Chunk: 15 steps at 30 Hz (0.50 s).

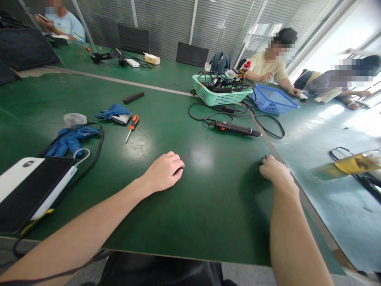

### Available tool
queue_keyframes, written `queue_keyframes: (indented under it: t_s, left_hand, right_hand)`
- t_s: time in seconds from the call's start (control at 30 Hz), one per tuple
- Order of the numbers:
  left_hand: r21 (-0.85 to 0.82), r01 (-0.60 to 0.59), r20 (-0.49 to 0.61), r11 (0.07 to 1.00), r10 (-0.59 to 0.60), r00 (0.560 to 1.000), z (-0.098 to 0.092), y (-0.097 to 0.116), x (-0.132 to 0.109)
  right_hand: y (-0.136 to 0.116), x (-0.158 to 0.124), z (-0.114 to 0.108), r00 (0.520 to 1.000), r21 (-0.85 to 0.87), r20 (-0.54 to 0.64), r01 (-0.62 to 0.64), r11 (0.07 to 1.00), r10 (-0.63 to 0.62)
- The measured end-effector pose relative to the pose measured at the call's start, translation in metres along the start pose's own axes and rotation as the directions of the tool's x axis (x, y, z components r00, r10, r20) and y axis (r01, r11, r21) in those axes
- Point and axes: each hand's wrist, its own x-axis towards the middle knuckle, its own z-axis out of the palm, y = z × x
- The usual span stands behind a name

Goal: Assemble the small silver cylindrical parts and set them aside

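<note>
My left hand (166,171) rests on the green tabletop with its fingers curled in. Whatever may be inside it is hidden; only a dark gap shows by the thumb. Farther right, my right hand (274,171) is closed low over the table, beside the pale seam strip. A small dark bit shows at its fingertips, too small to name. Beyond that hand lies a black electric screwdriver (236,128) with its cord. An orange-and-black handled screwdriver (132,128) lies up and left of my left hand, next to a folded blue glove (114,112).
A green basket (218,97) full of cables and tools stands beyond, with a blue basket (275,101) beside it. At left are a tablet-like device (38,186), another blue glove (70,139) and a dark bar (133,97). A bottle (354,163) lies right. Three people sit around.
</note>
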Motion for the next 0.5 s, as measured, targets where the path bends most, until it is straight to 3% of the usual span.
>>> queue_keyframes:
  t_s: [0.1, 0.17, 0.27, 0.33, 0.4, 0.5]
  left_hand:
    - [-0.006, 0.005, -0.004, 1.000, -0.005, 1.000, 0.000, 0.000, 0.000]
    - [-0.009, 0.009, -0.006, 1.000, -0.009, 1.000, 0.000, 0.000, 0.000]
    - [-0.012, 0.011, -0.013, 1.000, -0.011, 1.000, 0.000, 0.000, 0.000]
    - [-0.010, 0.014, -0.024, 1.000, -0.014, 1.000, 0.001, 0.000, 0.000]
    - [-0.003, 0.021, -0.033, 1.000, -0.021, 0.999, 0.001, -0.001, 0.000]
    - [0.011, 0.042, -0.041, 0.999, -0.041, 0.998, 0.002, -0.002, 0.000]
  right_hand:
    - [-0.015, -0.012, -0.007, 0.999, -0.032, 0.013, -0.044, 0.999, 0.045]
    - [-0.031, -0.024, -0.010, 1.000, -0.042, 0.010, -0.006, 0.999, 0.007]
    - [-0.064, -0.048, -0.010, 0.989, -0.046, -0.034, 0.144, 0.989, -0.146]
    - [-0.086, -0.068, -0.007, 0.949, -0.052, -0.075, 0.303, 0.952, -0.306]
    - [-0.107, -0.089, -0.005, 0.856, -0.061, -0.110, 0.501, 0.863, -0.505]
    - [-0.131, -0.121, -0.003, 0.603, -0.077, -0.105, 0.788, 0.611, -0.791]
